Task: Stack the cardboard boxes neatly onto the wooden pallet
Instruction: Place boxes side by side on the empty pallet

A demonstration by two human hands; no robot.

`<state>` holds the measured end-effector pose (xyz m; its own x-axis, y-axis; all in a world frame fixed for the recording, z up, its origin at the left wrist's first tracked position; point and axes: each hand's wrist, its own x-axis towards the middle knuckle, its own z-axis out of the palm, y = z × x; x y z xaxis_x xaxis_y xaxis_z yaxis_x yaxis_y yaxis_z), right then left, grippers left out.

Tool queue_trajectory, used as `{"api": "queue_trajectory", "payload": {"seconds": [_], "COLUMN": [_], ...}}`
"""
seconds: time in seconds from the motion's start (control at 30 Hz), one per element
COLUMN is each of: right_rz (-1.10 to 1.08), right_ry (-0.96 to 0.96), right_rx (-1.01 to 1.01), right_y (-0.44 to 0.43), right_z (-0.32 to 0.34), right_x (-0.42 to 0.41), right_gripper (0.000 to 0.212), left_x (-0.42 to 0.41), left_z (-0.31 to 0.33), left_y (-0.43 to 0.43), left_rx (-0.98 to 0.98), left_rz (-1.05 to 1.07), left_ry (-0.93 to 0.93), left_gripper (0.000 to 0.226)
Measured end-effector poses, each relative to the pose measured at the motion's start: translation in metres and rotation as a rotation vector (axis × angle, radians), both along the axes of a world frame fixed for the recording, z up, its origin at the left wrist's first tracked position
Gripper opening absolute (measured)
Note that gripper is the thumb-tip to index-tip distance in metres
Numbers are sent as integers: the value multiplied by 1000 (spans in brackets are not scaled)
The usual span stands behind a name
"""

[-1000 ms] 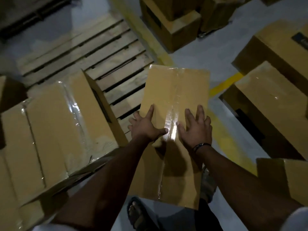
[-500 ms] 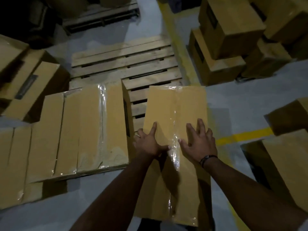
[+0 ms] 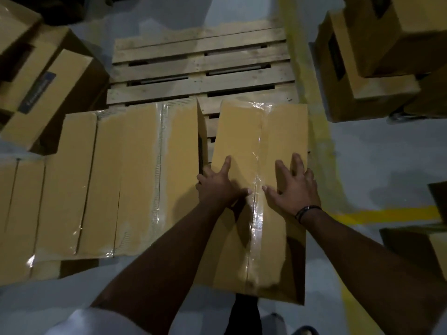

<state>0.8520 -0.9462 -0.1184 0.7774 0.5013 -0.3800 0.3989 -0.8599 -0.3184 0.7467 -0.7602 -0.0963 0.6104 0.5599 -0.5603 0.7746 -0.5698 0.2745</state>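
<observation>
Two hands, the left hand [image 3: 219, 187] and the right hand [image 3: 294, 189], press flat on the taped cardboard box [image 3: 271, 131], fingers spread wide and gripping nothing. Over the last second the box has slid farther onto the wooden pallet [image 3: 200, 56] and squared up. Its near end overhangs toward 6 o'clock, so seating appears unfinished. A narrow wedge-shaped gap separates it from the placed box [image 3: 135, 177] at 9 o'clock. Loose boxes [image 3: 377, 68] stand at 2 o'clock, apart from the pallet.
</observation>
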Motion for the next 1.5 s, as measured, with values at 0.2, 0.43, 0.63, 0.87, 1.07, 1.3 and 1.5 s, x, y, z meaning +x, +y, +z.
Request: {"api": "queue_trajectory", "payload": {"seconds": [0.2, 0.43, 0.63, 0.87, 1.07, 1.3, 1.5], "right_rz": [70, 71, 53, 55, 67, 105, 167], "right_ry": [12, 46, 73, 187, 191, 198, 206], "right_rx": [-22, -22, -28, -114, -137, -137, -173], "right_y": [53, 103, 116, 121, 121, 102, 55], "right_z": [-6, -18, -32, -49, -55, -47, -42], "right_x": [38, 67, 81, 84, 82, 63, 10], "right_gripper": [82, 82, 85, 101, 105, 102, 106], "left_x": [17, 26, 38, 36, 28, 12, -30], "left_z": [-14, -30, -45, -65, -73, -73, -70], "left_y": [44, 79, 91, 93, 86, 81, 50], "left_rx": [-37, -65, -43, 63, 137, 183, 196], "left_rz": [39, 56, 13, -180, -220, -264, -294], "left_ry": [22, 9, -1, 48, 32, 57, 57], "left_gripper": [126, 130, 128, 132, 134, 120, 117]}}
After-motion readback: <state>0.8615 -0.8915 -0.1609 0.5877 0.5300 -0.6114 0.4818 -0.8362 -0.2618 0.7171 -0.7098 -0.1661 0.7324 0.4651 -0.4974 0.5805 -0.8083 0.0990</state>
